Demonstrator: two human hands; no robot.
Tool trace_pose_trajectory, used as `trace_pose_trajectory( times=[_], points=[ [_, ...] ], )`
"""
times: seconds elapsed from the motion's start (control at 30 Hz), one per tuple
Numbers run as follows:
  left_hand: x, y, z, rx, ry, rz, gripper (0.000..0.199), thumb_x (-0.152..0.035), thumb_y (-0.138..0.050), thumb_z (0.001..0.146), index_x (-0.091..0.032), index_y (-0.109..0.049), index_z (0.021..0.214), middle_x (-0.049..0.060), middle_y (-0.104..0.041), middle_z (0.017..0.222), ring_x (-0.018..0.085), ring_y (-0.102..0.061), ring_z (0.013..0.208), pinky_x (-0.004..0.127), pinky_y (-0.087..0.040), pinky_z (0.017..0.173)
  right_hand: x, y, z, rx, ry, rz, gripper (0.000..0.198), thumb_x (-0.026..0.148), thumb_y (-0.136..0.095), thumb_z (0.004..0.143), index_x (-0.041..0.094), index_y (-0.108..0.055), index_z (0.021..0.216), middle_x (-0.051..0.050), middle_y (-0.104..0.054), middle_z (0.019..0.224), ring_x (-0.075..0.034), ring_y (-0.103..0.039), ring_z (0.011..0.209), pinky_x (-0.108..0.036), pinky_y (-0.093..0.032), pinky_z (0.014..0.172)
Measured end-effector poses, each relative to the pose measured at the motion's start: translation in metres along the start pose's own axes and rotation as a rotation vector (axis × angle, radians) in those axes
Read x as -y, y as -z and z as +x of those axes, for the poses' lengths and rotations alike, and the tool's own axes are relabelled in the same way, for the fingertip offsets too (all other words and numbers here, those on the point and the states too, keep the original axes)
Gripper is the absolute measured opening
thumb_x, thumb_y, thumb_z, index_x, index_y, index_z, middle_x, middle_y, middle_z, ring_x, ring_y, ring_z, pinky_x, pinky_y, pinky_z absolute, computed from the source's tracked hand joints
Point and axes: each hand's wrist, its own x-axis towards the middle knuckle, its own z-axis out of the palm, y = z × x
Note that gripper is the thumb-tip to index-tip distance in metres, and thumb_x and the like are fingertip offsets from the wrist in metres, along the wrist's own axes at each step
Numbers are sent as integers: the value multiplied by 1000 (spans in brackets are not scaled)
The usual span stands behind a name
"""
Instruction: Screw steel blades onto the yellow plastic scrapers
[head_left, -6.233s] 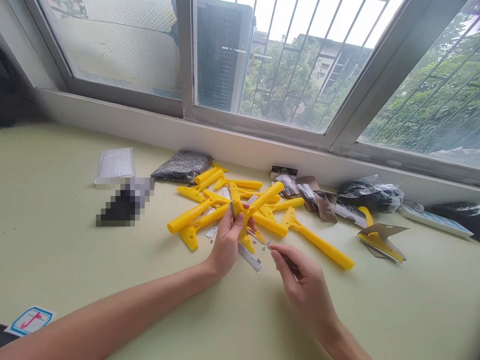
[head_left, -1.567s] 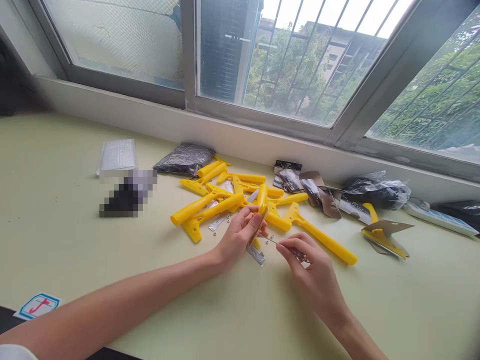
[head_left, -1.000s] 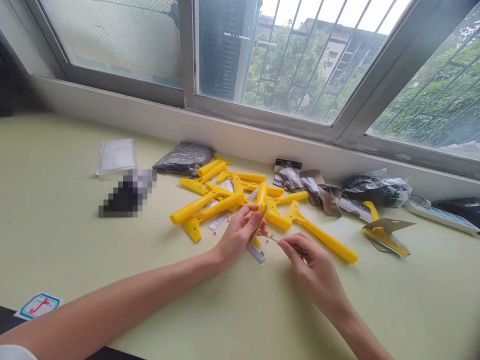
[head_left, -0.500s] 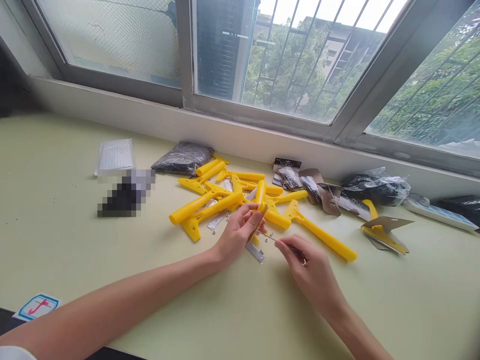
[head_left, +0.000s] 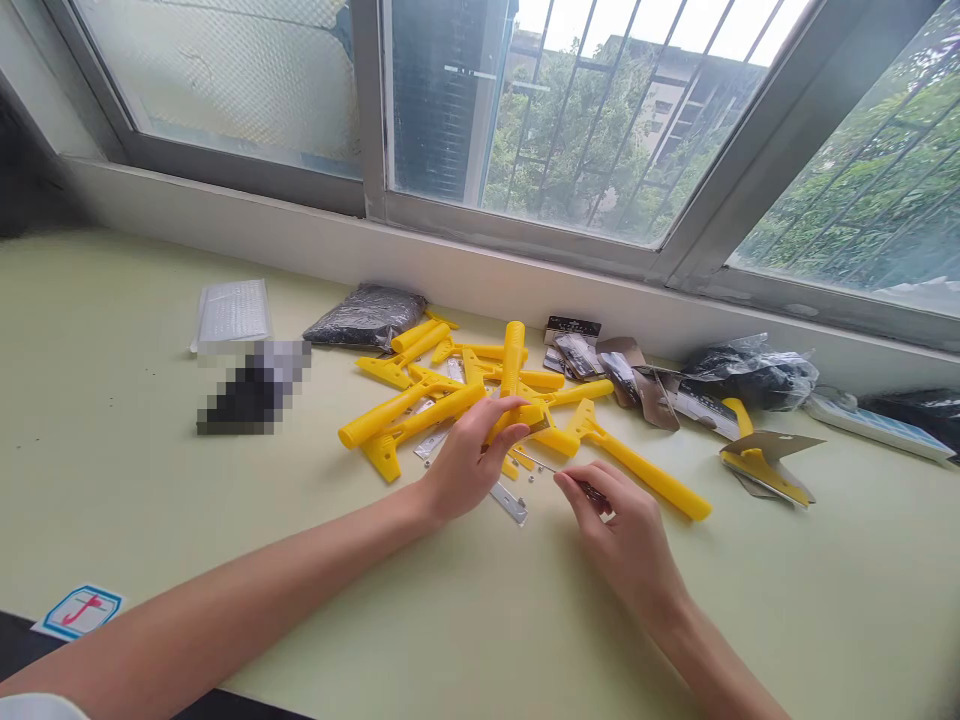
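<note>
The desk [head_left: 375, 620] has a smooth, mostly matt top. Near its middle, the yellow handles [head_left: 646, 476] and the gripped yellow tool [head_left: 513, 355] look like plastic with a soft gloss. The screwdriver [head_left: 535, 459] has a thin metal shaft; a flat strip [head_left: 510, 503] is silvery metal, smooth and shiny. Along the far edge, a dark bag [head_left: 365, 315] and a clear wrapper [head_left: 750, 365] are crinkled, glossy plastic. The bent brown card [head_left: 776, 443] looks like matt cardboard.
</note>
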Motion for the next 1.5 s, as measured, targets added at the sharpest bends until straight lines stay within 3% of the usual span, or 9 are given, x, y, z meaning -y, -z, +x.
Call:
trace_pose_trajectory(
  times=[0.3, 0.5, 0.67, 0.77, 0.9, 1.07, 1.2, 1.33, 1.5],
  points=[
    [5, 7, 8, 57, -162, 651, 34, -42, -57, 100, -22, -70, 124, 10, -68, 97, 27, -62, 96, 54, -35, 102, -8, 1, 3, 19, -42, -51, 28, 43, -57, 100, 22, -68, 85, 0, -61, 79, -14, -50, 66, -28, -40, 62],
    [12, 12, 11, 45, -185, 859, 43, -50, -43, 103, -24, -65, 130, 7, -69, 94, 22, -62, 88, 45, -37, 97, -10, -4, 3, 8, -25, -43, 27, 42, -57, 100, 22, -69, 86, 0, -62, 78, -13, -51, 64, -27, -40, 61],
    [10, 12, 10, 7, -197, 964, 38, -45, -42, 105, -26, -62, 132, 7, -68, 103, 23, -62, 96, 42, -38, 96, -11, -5, 2, -58, 38, -54, 24, 39, -53, 102, 22, -66, 91, 0, -62, 80, -12, -52, 65, -25, -41, 59],
    [8, 12, 9, -9, -233, 997, 33, -37, -50, 103, -25, -64, 130, 11, -69, 108, 28, -61, 102, 46, -37, 96, -25, 7, 7, -157, 99, -142, 23, 39, -52, 102, 21, -62, 92, -1, -60, 80, -13, -53, 69, -26, -44, 66],
    [12, 12, 11, -15, -255, 1063, 29, -36, -52, 102, -20, -70, 120, 12, -69, 96, 31, -60, 94, 50, -38, 92, -77, 48, 23, -330, 118, -338, 27, 42, -51, 101, 20, -62, 93, -2, -56, 78, -14, -52, 70, -28, -44, 71],
    [12, 11, 11, -69, -272, 1168, 44, -42, -51, 101, -16, -63, 134, 20, -67, 115, 36, -58, 105, 56, -39, 92, -154, 114, 29, -599, -94, -509, 36, 50, -54, 100, 16, -63, 95, 2, -56, 76, -13, -54, 69, -31, -49, 74],
    [1, 6, 6, 25, -486, 1009, 43, -39, -54, 100, -16, -60, 136, 21, -59, 136, 37, -51, 126, 58, -35, 104, -188, 143, 29, -689, -364, -588, 37, 50, -51, 102, 15, -63, 102, -1, -63, 86, -13, -61, 76, -32, -53, 75],
    [-9, -3, -2, 176, -660, 786, 32, -34, -55, 101, -20, -62, 129, 15, -60, 137, 32, -49, 129, 55, -29, 112, -197, 150, 37, -528, -546, -679, 44, 58, -61, 95, 15, -66, 105, -4, -67, 95, -16, -65, 85, -38, -55, 84],
    [-8, -5, -6, 189, -621, 695, 24, -26, -58, 99, -20, -62, 122, 13, -61, 132, 30, -50, 122, 51, -34, 108, -195, 145, 46, -310, -674, -750, 49, 59, -61, 94, 16, -66, 116, -7, -69, 108, -21, -66, 102, -47, -52, 98]
  ],
)
